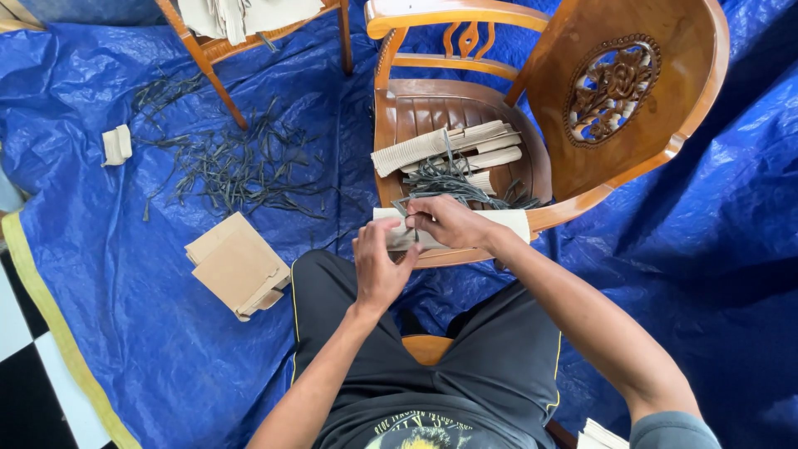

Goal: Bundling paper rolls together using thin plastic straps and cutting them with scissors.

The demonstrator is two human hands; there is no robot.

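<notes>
Fingers of the right hand (449, 223) pinch a thin dark cord (413, 218) against a flat pale paper bag (515, 221). The left hand (379, 264) curls around the bag's near left end, holding it. The bag lies across the front edge of a wooden chair (632, 91) seat, long axis running left to right. Behind it sit a tangle of dark cords (453, 183) and stacked folded bags (440, 143). Blue tarp (125, 333) spreads open to both sides, with brown bags (237, 266) lying left.
</notes>
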